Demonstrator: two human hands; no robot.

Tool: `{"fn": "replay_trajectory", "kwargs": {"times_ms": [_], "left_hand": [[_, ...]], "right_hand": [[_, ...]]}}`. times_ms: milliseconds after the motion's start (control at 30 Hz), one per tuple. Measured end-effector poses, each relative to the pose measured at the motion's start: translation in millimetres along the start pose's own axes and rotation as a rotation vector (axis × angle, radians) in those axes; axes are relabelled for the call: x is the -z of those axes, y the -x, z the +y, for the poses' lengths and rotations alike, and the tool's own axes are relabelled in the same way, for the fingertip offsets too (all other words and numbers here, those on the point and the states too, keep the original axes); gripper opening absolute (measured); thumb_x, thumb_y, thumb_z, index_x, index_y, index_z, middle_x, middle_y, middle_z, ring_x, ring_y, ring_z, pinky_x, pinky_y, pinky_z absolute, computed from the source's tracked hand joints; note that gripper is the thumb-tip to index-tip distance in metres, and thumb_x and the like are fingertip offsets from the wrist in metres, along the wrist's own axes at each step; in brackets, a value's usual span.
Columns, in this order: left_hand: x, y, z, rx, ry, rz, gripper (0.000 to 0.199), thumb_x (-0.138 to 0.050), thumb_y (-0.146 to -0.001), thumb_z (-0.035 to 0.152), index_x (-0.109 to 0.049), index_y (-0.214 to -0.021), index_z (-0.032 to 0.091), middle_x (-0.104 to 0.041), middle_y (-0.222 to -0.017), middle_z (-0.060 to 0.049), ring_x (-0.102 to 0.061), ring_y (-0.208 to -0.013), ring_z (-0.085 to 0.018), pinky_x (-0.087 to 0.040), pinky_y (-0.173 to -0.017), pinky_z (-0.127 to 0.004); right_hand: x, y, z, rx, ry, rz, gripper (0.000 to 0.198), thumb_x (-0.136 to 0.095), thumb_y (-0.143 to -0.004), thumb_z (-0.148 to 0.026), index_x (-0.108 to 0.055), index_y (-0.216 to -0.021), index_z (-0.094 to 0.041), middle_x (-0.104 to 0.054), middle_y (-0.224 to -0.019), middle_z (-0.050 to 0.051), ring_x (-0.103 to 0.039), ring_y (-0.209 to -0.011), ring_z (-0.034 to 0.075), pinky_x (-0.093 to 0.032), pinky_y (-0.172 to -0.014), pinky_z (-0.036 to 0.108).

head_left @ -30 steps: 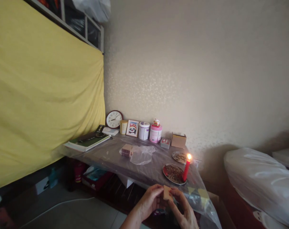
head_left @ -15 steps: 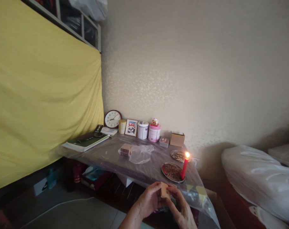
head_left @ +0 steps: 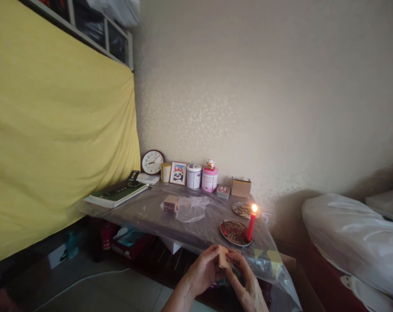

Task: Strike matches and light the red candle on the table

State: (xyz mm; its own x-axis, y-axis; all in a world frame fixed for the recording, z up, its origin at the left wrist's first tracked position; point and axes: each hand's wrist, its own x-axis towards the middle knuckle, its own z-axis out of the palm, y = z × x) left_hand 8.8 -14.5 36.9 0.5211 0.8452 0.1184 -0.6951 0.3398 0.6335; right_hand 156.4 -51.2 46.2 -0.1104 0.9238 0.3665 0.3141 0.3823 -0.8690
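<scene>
A small tan matchbox (head_left: 223, 258) is pinched between my two hands in front of the table's near edge. My left hand (head_left: 203, 268) has its fingertips on the box's left side. From the right, the thumb and fingers of my right hand (head_left: 246, 279) close on it. My fingers hide part of the box. Just beyond my hands, a lit red candle (head_left: 251, 227) stands upright at the right rim of a metal plate (head_left: 236, 244) holding small dark bits. Behind it lies a second plate (head_left: 237, 205) with thin sticks.
A block of small boxes (head_left: 170, 203) and a crumpled clear plastic bag (head_left: 191, 210) lie mid-table. Along the back stand a clock (head_left: 153, 162), a framed panda picture (head_left: 178, 173), tins (head_left: 194, 177) and an open cardboard box (head_left: 241, 188). Clear plastic sheeting (head_left: 281, 277) hangs over the right edge.
The view has shifted slightly. Both hands keep the matchbox in almost the same place, and the fingers have moved only a little.
</scene>
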Motion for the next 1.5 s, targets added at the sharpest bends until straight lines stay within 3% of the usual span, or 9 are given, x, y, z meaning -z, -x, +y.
{"fn": "replay_trajectory", "kwargs": {"times_ms": [667,1033,1500], "left_hand": [[-3.5,4.0,4.3,0.005,0.014,-0.015,0.022,-0.049,-0.083,0.027,-0.062,-0.094,0.013,-0.064,-0.091,-0.009,-0.058,-0.077,-0.017,-0.042,-0.071,-0.029],[-1.6,2.4,0.0,0.004,0.054,-0.034,0.021,-0.048,-0.085,0.027,-0.061,-0.095,0.013,-0.064,-0.088,-0.009,-0.059,-0.076,-0.016,-0.041,-0.069,-0.027],[1.8,-2.6,-7.8,0.032,0.161,-0.013,0.026,-0.049,-0.085,0.03,-0.059,-0.104,0.015,-0.064,-0.092,-0.008,-0.058,-0.078,-0.016,-0.041,-0.067,-0.026]], "right_hand": [[0.3,-1.0,-7.4,-0.052,-0.012,0.011,0.037,-0.059,-0.078,-0.044,-0.058,-0.107,-0.021,-0.062,-0.114,0.008,-0.054,-0.111,0.026,-0.04,-0.099,0.039],[-0.8,-1.9,-9.4,-0.01,-0.025,0.058,0.037,-0.062,-0.075,-0.042,-0.062,-0.105,-0.02,-0.066,-0.107,0.007,-0.06,-0.103,0.025,-0.046,-0.093,0.035],[-8.4,-1.9,0.0,0.01,-0.104,0.101,0.035,-0.06,-0.077,-0.041,-0.061,-0.107,-0.021,-0.06,-0.12,0.007,-0.053,-0.115,0.024,-0.04,-0.1,0.031]]}}
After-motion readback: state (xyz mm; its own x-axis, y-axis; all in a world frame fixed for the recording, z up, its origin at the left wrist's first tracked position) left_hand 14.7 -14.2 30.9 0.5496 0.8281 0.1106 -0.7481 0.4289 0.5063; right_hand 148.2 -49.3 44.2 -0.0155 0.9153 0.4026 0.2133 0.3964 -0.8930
